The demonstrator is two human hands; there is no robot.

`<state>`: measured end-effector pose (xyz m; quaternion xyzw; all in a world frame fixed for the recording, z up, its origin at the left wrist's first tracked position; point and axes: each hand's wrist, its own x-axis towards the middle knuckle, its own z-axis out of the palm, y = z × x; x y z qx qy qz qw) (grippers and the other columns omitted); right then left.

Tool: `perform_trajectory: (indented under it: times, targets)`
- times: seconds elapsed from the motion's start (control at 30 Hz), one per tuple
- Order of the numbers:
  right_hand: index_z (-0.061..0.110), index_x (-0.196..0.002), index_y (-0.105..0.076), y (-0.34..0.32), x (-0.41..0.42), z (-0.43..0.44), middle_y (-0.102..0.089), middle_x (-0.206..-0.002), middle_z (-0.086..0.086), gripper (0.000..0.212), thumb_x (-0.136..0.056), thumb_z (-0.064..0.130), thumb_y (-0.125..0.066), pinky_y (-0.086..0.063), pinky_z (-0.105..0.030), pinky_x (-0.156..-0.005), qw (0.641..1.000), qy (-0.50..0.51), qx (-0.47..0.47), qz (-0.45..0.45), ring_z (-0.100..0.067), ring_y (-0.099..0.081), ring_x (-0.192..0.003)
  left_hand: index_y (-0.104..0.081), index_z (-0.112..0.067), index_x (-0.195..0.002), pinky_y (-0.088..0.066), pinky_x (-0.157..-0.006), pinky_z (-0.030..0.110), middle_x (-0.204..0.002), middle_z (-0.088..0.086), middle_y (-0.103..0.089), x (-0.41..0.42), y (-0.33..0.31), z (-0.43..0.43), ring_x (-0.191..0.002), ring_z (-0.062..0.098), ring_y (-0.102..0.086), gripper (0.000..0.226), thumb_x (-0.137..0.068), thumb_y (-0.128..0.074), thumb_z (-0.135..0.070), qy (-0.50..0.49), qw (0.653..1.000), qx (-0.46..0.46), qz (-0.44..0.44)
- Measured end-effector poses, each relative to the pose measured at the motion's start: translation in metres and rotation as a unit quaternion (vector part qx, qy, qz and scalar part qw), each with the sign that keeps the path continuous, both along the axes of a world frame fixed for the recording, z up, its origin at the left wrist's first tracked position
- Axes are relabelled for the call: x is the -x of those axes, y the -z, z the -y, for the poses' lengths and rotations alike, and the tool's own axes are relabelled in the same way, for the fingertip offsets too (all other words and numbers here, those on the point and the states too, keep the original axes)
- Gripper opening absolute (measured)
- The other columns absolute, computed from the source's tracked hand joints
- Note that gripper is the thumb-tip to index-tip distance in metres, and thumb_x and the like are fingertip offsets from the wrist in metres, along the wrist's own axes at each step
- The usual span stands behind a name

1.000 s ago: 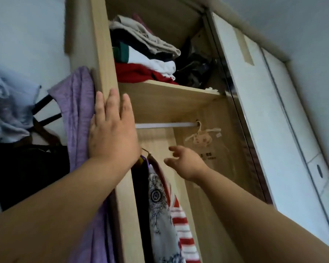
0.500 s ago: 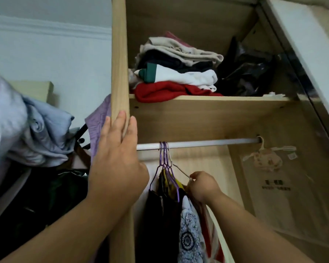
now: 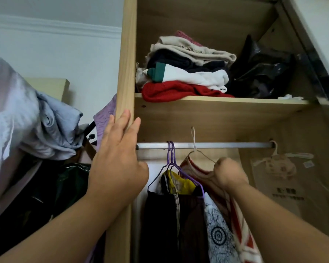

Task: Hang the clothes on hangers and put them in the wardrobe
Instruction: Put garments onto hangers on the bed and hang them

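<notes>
A metal rail [image 3: 226,145] runs across the open wooden wardrobe [image 3: 126,76]. Purple hangers [image 3: 171,158] hang on it with dark, yellow and patterned clothes [image 3: 177,215]. My right hand [image 3: 229,174] grips the shoulder of a thin white wire hanger [image 3: 193,141] that carries a red-and-white striped garment [image 3: 241,224]; its hook stands just above the rail. My left hand [image 3: 118,162] rests flat, fingers straight, against the wardrobe's front upright.
Folded clothes [image 3: 184,73] and a black plastic bag [image 3: 262,73] fill the shelf above the rail. An empty pale hanger [image 3: 277,158] hangs at the rail's right end. Outside, to the left, grey-blue fabric [image 3: 27,114], a purple cloth [image 3: 105,118] and dark garments hang.
My right hand lifted the wire hanger with the striped garment, so its hook now stands above the rail, right of the purple hangers. The view shifted slightly; my left hand stayed on the upright.
</notes>
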<state>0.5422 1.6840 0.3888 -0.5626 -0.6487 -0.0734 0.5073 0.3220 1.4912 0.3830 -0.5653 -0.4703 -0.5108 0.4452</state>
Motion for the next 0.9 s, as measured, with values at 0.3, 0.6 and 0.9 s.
perform_trajectory:
  times: [0.3,0.6,0.9]
  targets:
    - [0.020,-0.076,-0.059,0.008,-0.085,0.054,-0.057,-0.080,-0.005,0.019,-0.091,0.019,-0.047,-0.036,-0.028,-0.067,0.998,-0.006,-0.068,-0.001,-0.025,-0.053,-0.078,-0.037,-0.013,-0.144,-0.016,-0.116,0.048,-0.155,0.012,-0.022,-0.001,-0.001,0.008,-0.145,0.033,-0.010,0.083,-0.066,-0.064,-0.008,-0.050,0.998,0.012,-0.030]
    - [0.021,-0.075,-0.068,0.087,-0.167,0.159,-0.066,-0.072,0.008,0.019,-0.089,0.025,-0.057,-0.043,-0.022,-0.063,0.999,-0.002,-0.035,0.008,-0.007,-0.059,-0.072,-0.031,-0.031,-0.145,-0.014,-0.116,0.041,-0.155,-0.002,-0.026,-0.086,0.064,-0.024,-0.146,0.019,-0.005,0.075,-0.072,-0.050,-0.036,0.119,0.945,0.242,-0.187]
    - [0.037,-0.076,-0.068,0.175,-0.186,0.313,-0.067,-0.073,0.019,0.018,-0.089,0.028,-0.059,-0.040,-0.004,-0.061,0.994,0.070,0.080,0.021,0.004,-0.058,-0.071,-0.019,-0.013,-0.149,-0.021,-0.114,0.032,-0.153,0.013,-0.025,-0.184,0.179,-0.079,-0.140,0.025,-0.026,0.057,-0.098,-0.039,-0.031,0.365,0.816,0.442,-0.073]
